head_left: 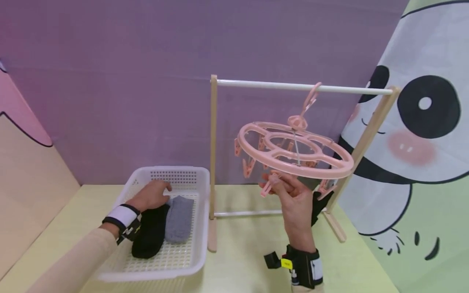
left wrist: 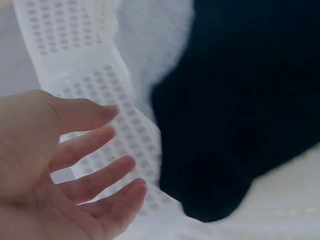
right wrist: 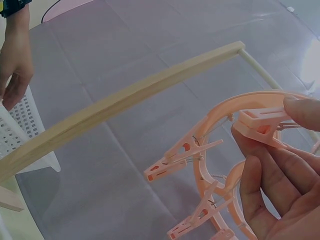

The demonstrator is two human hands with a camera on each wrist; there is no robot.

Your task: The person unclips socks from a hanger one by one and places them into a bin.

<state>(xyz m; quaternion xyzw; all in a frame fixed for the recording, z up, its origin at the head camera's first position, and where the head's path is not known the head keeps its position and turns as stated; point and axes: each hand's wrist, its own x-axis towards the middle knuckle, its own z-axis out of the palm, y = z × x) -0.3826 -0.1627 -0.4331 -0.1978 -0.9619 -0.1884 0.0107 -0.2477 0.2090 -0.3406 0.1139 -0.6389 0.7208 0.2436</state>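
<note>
— With right hand (head_left: 296, 201)?
— Pinching a pink plastic clip (head_left: 266, 189) under a round pink plastic hanger (head_left: 283, 164).
— With left hand (head_left: 154, 194)?
— Loosely spread near black cloth (head_left: 149, 236) and grey cloth (head_left: 179, 221) in a white plastic basket (head_left: 201, 232).

1. You seem to be at a staged recording corner, though the tight view makes the wider room hard to judge.
2. Your pale yellow tabletop (head_left: 242, 256) meets a creased purple backdrop (head_left: 128, 81), with a large cartoon print (head_left: 432, 207) on your right.
3. You wear strapped devices (head_left: 305, 264) on both wrists.
4. Household laundry gear stands before you: a white basket (head_left: 200, 256), a wood-sided rack (head_left: 213, 154), a pink clip hanger (head_left: 315, 172).
</note>
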